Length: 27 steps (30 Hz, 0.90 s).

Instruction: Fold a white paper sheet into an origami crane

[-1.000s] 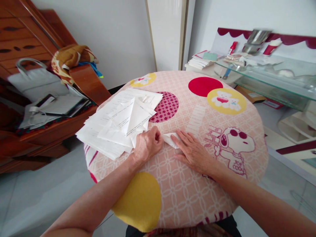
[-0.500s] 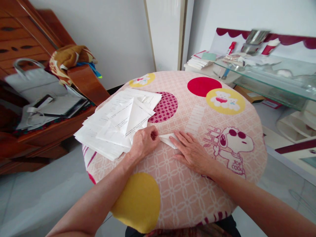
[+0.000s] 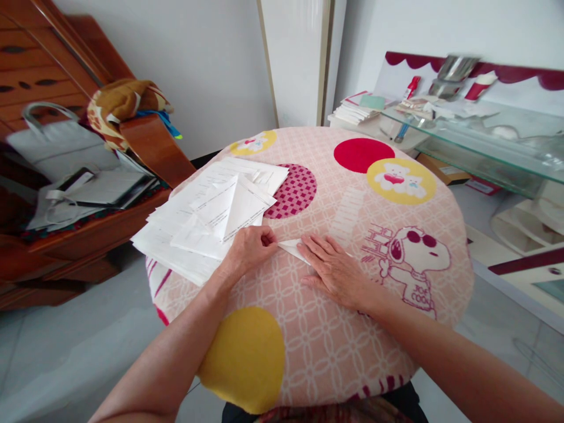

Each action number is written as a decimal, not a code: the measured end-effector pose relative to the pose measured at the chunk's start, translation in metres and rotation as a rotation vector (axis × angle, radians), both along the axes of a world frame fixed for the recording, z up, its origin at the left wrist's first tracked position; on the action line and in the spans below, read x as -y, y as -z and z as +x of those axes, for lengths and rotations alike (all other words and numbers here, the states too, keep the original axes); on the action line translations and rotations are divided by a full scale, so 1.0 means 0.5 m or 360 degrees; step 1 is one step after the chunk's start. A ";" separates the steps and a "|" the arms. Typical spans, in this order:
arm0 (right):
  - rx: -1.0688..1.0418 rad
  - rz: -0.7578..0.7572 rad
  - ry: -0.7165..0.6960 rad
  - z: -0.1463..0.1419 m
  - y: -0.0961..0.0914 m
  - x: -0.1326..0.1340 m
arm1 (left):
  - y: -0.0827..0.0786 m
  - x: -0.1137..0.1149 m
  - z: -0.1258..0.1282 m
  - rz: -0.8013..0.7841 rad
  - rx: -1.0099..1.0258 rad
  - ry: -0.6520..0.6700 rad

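A narrow folded piece of white paper (image 3: 294, 249) lies on the patterned tablecloth (image 3: 326, 346) between my hands. My left hand (image 3: 251, 251) pinches its pointed left tip between thumb and forefinger. Fingers stretched out, my right hand (image 3: 331, 269) rests flat over the right part of the paper and hides that end. Just beyond my left hand is a loose pile of printed white sheets (image 3: 185, 232), with a creased, folded sheet (image 3: 240, 205) on top.
At the left stands a wooden chair (image 3: 150, 147) bearing a grey bag (image 3: 57, 141) and a brown patterned cloth (image 3: 127, 106). To the right is a glass shelf (image 3: 484, 126) with a metal pot (image 3: 457, 67) and clutter. A stack of papers (image 3: 355, 110) sits behind the table.
Both hands have shifted slightly left together with the folded paper. My left hand still pinches its tip and my right hand still lies flat on it. The pile has not moved.
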State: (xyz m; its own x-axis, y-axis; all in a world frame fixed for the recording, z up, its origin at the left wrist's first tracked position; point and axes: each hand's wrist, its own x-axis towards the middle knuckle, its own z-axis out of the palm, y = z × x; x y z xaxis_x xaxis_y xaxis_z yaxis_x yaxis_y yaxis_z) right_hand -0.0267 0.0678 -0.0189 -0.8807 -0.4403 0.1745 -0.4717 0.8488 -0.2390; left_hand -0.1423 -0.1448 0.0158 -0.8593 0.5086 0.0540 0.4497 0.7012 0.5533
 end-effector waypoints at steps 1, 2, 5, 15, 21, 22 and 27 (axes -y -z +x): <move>0.0003 -0.0010 0.0005 -0.001 0.000 0.002 | -0.001 0.002 -0.002 0.0005 0.0020 0.0014; 0.0004 -0.0022 0.0011 -0.002 -0.001 0.004 | -0.002 0.003 -0.004 0.0007 0.0036 0.0026; 0.0015 -0.0038 0.0016 -0.004 -0.002 0.008 | -0.003 0.004 -0.006 -0.0010 0.0039 0.0024; 0.0014 0.0004 0.0029 -0.006 -0.004 0.013 | -0.002 -0.004 -0.007 0.0071 -0.0057 -0.0037; 0.0024 -0.0024 0.0032 -0.008 -0.001 0.012 | 0.007 -0.021 -0.004 0.0017 -0.0061 0.0157; 0.0027 -0.0028 0.0033 -0.009 -0.002 0.012 | 0.008 -0.023 -0.004 0.0014 -0.0045 0.0159; 0.0037 -0.0061 0.0039 -0.010 -0.002 0.013 | 0.006 -0.025 -0.009 0.0049 0.0064 0.0123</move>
